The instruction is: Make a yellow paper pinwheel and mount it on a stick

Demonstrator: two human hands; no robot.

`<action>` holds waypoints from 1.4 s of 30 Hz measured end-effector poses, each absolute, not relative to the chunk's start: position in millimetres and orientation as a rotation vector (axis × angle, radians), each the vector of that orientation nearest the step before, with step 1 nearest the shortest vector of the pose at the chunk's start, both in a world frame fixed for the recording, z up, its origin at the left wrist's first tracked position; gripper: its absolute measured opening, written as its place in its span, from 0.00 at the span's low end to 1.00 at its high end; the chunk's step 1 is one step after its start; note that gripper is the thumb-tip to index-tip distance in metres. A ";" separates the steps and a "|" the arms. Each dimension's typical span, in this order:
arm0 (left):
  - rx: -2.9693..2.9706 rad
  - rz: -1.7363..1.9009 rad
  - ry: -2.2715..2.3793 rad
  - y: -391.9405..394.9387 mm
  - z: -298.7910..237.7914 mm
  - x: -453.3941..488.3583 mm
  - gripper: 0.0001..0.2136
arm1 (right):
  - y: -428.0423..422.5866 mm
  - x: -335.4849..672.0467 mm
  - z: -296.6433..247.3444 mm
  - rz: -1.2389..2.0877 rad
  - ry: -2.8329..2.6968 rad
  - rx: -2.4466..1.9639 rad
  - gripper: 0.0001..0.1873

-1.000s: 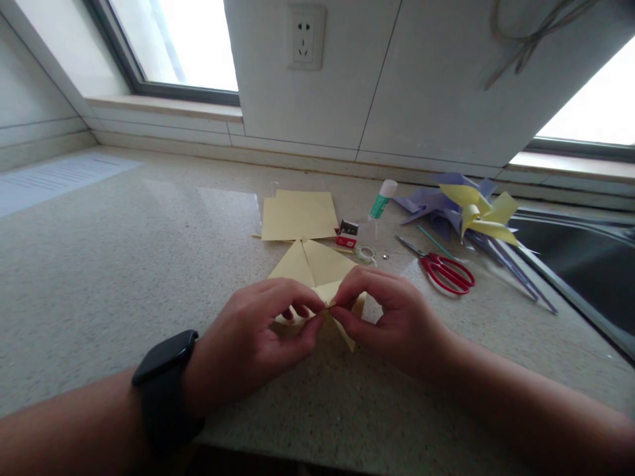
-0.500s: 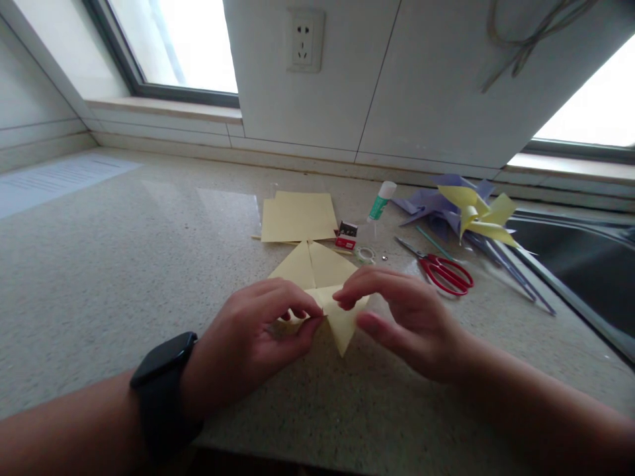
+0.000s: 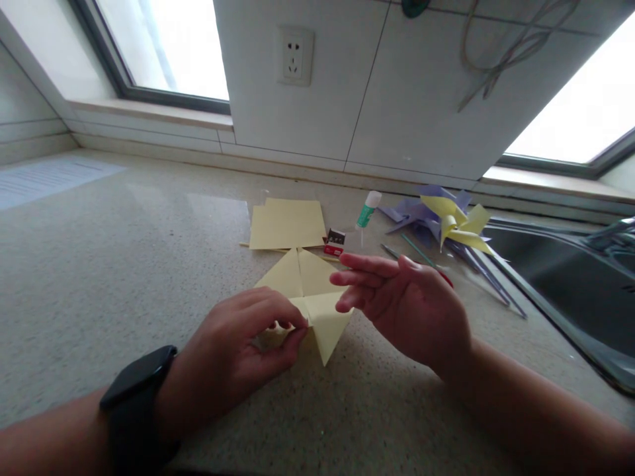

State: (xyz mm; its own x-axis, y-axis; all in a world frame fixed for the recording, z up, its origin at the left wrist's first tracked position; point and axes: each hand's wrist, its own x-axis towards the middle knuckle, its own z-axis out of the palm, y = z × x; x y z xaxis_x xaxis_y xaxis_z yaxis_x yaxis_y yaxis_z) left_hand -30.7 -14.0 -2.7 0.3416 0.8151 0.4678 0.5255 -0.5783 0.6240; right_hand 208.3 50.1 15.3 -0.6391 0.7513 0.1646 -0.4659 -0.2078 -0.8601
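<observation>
Yellow paper (image 3: 317, 307) lies at the centre of the frame on the speckled counter (image 3: 124, 277), one pointed flap aimed at the bottom edge. Left hand (image 3: 238, 350), lower left of centre: thumb and forefinger pressed together on the paper near its middle. Right hand (image 3: 407, 307), right of centre: fingers spread, palm partly turned to the camera, gripping nothing.

Progress, as I judge it: partway. The sheet shows lines and separate points; a dark line runs down from the top corner (cut or crease, cannot tell which). The upper points look spread flat, not drawn in to the middle; what sits under the left fingertips is hidden. No fastener shows in the paper.

Above it, a pile of plain yellow sheets (image 3: 288, 226) looks unworked. Finished-looking pinwheels, one yellow (image 3: 454, 225), others purple, lie at the right of the frame. Small red box (image 3: 335, 242) and glue stick (image 3: 368, 210) between; scissors (image 3: 389, 251) mostly behind the right hand.
</observation>
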 end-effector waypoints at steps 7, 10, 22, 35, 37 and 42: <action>2.263 1.113 1.206 -15.3 -2.6 -31.7 0.05 | 62.9 223.9 24.1 1.703 -1.254 -0.499 0.19; 2.273 1.118 1.195 -14.8 -3.6 -31.5 0.05 | 62.3 228.5 29.9 1.728 -1.195 -0.461 0.17; 2.261 1.071 1.172 -14.6 -7.4 -33.3 0.07 | 49.0 216.9 25.9 1.737 -1.270 -0.528 0.12; 2.282 1.077 1.174 -14.9 -3.6 -31.7 0.06 | 48.0 215.5 18.4 1.540 -1.533 -0.564 0.08; 2.284 1.078 1.171 -15.4 -2.5 -31.3 0.06 | 51.8 219.2 18.7 1.359 -1.682 -0.677 0.13; 2.277 1.082 1.182 -16.8 -3.5 -31.6 0.06 | 68.0 237.0 22.7 0.716 -2.058 -0.979 0.18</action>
